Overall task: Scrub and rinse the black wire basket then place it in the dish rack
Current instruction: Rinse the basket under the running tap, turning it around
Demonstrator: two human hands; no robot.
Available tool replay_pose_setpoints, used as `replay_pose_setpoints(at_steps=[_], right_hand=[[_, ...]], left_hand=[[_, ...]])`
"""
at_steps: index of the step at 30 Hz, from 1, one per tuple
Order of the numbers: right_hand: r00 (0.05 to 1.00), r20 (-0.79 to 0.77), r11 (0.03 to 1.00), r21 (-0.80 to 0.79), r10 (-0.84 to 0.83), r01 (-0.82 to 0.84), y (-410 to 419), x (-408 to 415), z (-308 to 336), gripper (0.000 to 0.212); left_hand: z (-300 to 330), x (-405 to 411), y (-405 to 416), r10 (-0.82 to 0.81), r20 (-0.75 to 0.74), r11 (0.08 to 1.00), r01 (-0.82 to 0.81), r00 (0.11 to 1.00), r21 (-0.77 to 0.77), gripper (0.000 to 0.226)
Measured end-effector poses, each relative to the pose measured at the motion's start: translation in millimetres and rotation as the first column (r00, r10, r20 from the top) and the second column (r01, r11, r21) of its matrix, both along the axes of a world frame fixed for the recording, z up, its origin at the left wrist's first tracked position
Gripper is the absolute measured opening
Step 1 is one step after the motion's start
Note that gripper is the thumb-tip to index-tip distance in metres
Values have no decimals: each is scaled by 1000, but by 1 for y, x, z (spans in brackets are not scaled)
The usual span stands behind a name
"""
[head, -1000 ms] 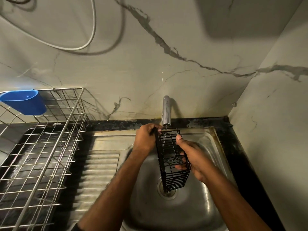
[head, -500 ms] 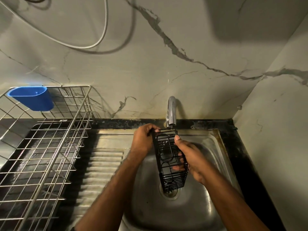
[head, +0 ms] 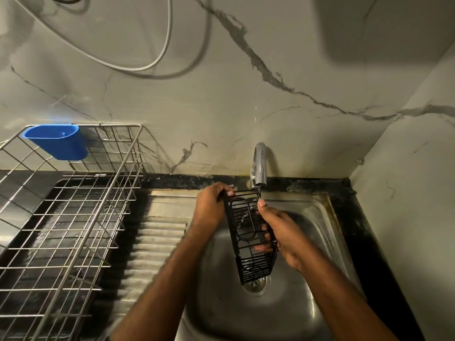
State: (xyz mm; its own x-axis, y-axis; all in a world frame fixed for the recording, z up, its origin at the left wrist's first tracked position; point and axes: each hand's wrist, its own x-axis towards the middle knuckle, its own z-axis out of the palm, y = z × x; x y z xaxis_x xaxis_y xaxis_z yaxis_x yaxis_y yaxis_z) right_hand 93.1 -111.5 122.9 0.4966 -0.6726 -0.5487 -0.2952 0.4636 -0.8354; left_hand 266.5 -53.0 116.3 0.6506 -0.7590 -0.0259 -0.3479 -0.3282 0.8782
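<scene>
Now both hands grip black wire basket (head: 248,232) under tap (head: 258,166): left hand (head: 211,205) top end, right hand (head: 278,232) side

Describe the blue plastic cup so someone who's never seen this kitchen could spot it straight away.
Start at the steel sink and look to its left, where a large silver wire dish rack stands on the counter. At the rack's far corner, against the marbled wall, the blue plastic cup hangs on the top rail. It is the only brightly coloured, solid-walled thing among bare metal wires.
</scene>
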Motion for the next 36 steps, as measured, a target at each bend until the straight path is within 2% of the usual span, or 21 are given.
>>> replay_pose_setpoints(at_steps=[3,5,7,14,17,19,21,25,28,33,36], right_hand=[[993,-103,987,-141,62,-76,0,-4,7,63],[966,-235,935,-306,105,-176,-2,-7,10,60],[952,-293,897,-391,90,-205,-3,-11,15,61],[968,-250,861,-485,32,-154,0,-20,8,63],[981,-192,908,-416,-26,-57,4,-18,3,81],[982,-188,916,-396,-6,-70,7,-16,0,95],[975,-218,879,-456,44,-141,7,-16,-6,96],[948,-314,796,-586,-46,-155,-5,-13,-16,61],[922,-365,734,-660,-127,-160,-16,-12,-16,43],[937,-306,684,-720,-167,-113,-24,-9,-19,39],[944,-278,690,-719,-176,-83,-27,-9,-19,41]], left_hand=[[-1,-3,2,-2,111,999,-1,994,33,21],[0,-7,3,7,228,998,-21,974,61,29],[3,-12,5,41,303,995,-68,952,79,30],[16,-18,21,160,383,972,-213,910,100,22],[17,-19,30,174,399,967,-233,900,104,18],[18,-21,36,179,392,966,-237,902,107,21],[20,-25,40,178,353,969,-227,919,102,26],[18,-30,47,184,265,978,-203,946,49,37],[13,-30,52,225,171,974,-228,959,3,33],[16,-37,64,201,101,980,-201,974,-14,24],[27,-35,77,44,10,998,-44,999,-43,24]])
